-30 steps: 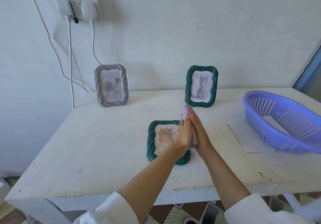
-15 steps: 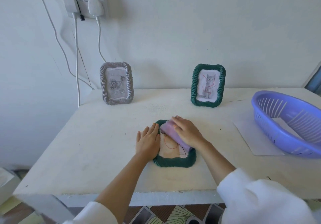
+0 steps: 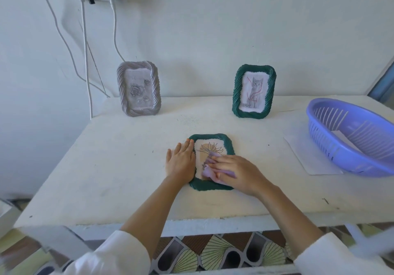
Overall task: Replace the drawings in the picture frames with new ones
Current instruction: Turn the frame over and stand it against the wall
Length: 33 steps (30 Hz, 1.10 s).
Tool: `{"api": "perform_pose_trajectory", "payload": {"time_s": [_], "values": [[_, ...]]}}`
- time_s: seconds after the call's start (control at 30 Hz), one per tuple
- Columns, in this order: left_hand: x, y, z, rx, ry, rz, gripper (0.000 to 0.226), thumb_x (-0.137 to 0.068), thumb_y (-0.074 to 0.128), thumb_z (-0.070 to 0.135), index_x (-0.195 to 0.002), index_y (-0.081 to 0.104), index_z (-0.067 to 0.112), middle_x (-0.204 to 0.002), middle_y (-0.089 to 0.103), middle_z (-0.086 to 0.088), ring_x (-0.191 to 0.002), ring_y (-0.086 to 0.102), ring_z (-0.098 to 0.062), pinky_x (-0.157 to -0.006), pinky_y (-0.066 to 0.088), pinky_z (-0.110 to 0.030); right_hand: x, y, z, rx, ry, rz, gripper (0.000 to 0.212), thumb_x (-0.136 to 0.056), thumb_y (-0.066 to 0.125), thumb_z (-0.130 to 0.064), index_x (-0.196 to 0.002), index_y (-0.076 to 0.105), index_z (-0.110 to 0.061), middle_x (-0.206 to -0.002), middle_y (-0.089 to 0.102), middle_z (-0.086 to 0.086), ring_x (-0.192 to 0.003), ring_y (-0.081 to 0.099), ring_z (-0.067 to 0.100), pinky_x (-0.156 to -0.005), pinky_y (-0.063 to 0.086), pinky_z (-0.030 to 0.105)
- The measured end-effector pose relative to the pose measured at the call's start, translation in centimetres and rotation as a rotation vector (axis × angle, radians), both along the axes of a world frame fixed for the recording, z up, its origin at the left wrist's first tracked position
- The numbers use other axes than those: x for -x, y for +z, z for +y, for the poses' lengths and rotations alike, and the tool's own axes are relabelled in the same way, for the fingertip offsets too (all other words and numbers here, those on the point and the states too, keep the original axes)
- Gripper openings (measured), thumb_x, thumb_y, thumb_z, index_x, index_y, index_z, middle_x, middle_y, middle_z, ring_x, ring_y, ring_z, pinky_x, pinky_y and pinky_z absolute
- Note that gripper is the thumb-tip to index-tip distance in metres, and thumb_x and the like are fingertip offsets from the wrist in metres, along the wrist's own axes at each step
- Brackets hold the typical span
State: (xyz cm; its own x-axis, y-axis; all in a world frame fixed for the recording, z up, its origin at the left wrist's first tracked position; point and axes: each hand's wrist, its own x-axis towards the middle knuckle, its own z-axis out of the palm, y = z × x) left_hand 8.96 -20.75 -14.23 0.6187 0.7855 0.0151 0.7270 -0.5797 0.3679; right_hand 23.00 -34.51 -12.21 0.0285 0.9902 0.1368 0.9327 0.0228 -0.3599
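A green rope-edged frame (image 3: 226, 142) lies flat on the white table (image 3: 119, 168), showing a line drawing of a plant. My left hand (image 3: 181, 161) rests flat with straight fingers on the frame's left edge. My right hand (image 3: 238, 172) presses a small lilac cloth (image 3: 210, 173) onto the lower part of the frame's glass. At the back a second green frame (image 3: 253, 93) with a cat drawing stands upright. A grey frame (image 3: 138, 91) with a rose drawing stands at the back left.
A purple plastic basket (image 3: 351, 138) sits at the right, partly on a white sheet of paper (image 3: 307, 157); another paper lies inside it. Chargers and white cables (image 3: 85, 61) hang down the wall at the back left. The table's front edge is near my forearms.
Both hands came down from holding the cloth above the frame. My left hand now lies on the frame's left edge, and my right hand has slid the cloth toward the lower glass.
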Motion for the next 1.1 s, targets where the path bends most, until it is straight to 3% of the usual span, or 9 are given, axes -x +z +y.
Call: {"api": "perform_pose_trajectory", "payload": {"time_s": [0.13, 0.27, 0.43, 0.57, 0.67, 0.73, 0.87, 1.0, 1.1], "values": [[-0.1, 0.0, 0.2, 0.023, -0.003, 0.002, 0.050, -0.100, 0.015, 0.027, -0.149, 0.008, 0.025, -0.158, 0.008, 0.010, -0.146, 0.008, -0.015, -0.118, 0.002, -0.040, -2.2, 0.1, 1.4, -0.008, -0.154, -0.018, 0.039, -0.094, 0.045, -0.029, -0.133, 0.046, -0.035, -0.146, 0.037, -0.015, -0.132, 0.034, 0.006, -0.103, 0.021, 0.018], [-0.1, -0.3, 0.3, 0.034, -0.008, 0.008, 0.050, -0.100, 0.013, 0.027, -0.149, 0.006, 0.025, -0.158, 0.007, 0.010, -0.146, 0.005, -0.015, -0.118, 0.000, -0.039, -2.8, 0.0, 5.7, 0.115, -0.251, -0.032, 0.045, -0.098, 0.035, -0.026, -0.143, 0.031, -0.028, -0.155, 0.020, -0.008, -0.143, 0.015, 0.019, -0.114, 0.014, 0.031], [-0.2, -0.5, 0.3, 0.033, -0.007, 0.016, 0.051, -0.099, 0.014, 0.025, -0.149, 0.005, 0.026, -0.158, 0.006, 0.011, -0.146, 0.005, -0.014, -0.117, 0.001, -0.039, -1.2, -0.2, 7.5, 0.175, -0.110, -0.108, 0.050, -0.097, 0.032, -0.039, -0.145, 0.022, -0.030, -0.157, 0.012, -0.007, -0.145, 0.006, 0.017, -0.117, 0.007, 0.035], [-0.1, -0.6, 0.4, 0.033, -0.011, 0.016, 0.051, -0.099, 0.016, 0.024, -0.149, 0.006, 0.025, -0.158, 0.006, 0.011, -0.146, 0.005, -0.015, -0.117, 0.002, -0.039, 0.4, 0.2, 5.0, 0.083, 0.042, -0.057, 0.043, -0.095, 0.038, -0.039, -0.137, 0.042, -0.028, -0.150, 0.032, -0.007, -0.141, 0.022, 0.012, -0.115, 0.017, 0.038], [-0.1, -0.5, 0.4, 0.023, -0.017, 0.010, 0.050, -0.100, 0.014, 0.025, -0.149, 0.006, 0.025, -0.158, 0.006, 0.011, -0.146, 0.005, -0.015, -0.117, 0.002, -0.039, -0.1, -0.1, 2.0, 0.084, 0.077, 0.166, 0.034, -0.090, 0.051, -0.030, -0.123, 0.057, -0.034, -0.144, 0.039, -0.018, -0.130, 0.022, -0.013, -0.112, 0.011, 0.029], [-0.1, -0.5, 0.5, 0.023, -0.017, 0.012, 0.050, -0.100, 0.013, 0.026, -0.149, 0.006, 0.025, -0.158, 0.006, 0.010, -0.146, 0.006, -0.015, -0.118, 0.002, -0.039, -1.0, -0.4, 0.5, 0.078, 0.007, 0.274, 0.031, -0.089, 0.054, -0.029, -0.117, 0.060, -0.040, -0.140, 0.041, -0.024, -0.129, 0.022, -0.016, -0.113, 0.008, 0.027], [-0.2, -0.5, 0.5, 0.032, -0.015, 0.011, 0.050, -0.100, 0.013, 0.028, -0.149, 0.005, 0.025, -0.158, 0.005, 0.010, -0.146, 0.004, -0.015, -0.118, 0.000, -0.039, -2.9, -0.5, 1.1, 0.050, -0.136, 0.227, 0.036, -0.090, 0.053, -0.031, -0.126, 0.052, -0.040, -0.146, 0.034, -0.018, -0.139, 0.020, 0.002, -0.115, 0.003, 0.032], [-0.1, -0.6, 0.5, 0.027, -0.009, 0.012, 0.050, -0.100, 0.012, 0.027, -0.149, 0.004, 0.026, -0.158, 0.005, 0.010, -0.146, 0.003, -0.014, -0.118, -0.001, -0.038, -3.3, -0.3, 5.0, 0.088, -0.236, 0.128, 0.044, -0.096, 0.040, -0.026, -0.140, 0.037, -0.031, -0.154, 0.022, -0.009, -0.144, 0.011, 0.018, -0.115, 0.006, 0.032], [-0.1, -0.7, 0.4, 0.020, -0.010, 0.016, 0.050, -0.100, 0.013, 0.026, -0.149, 0.004, 0.026, -0.158, 0.005, 0.011, -0.146, 0.003, -0.014, -0.118, 0.000, -0.039, -2.4, -0.4, 6.9, 0.107, -0.189, -0.001, 0.044, -0.097, 0.037, -0.028, -0.141, 0.035, -0.030, -0.154, 0.023, -0.005, -0.144, 0.013, 0.022, -0.115, 0.010, 0.035]]}}
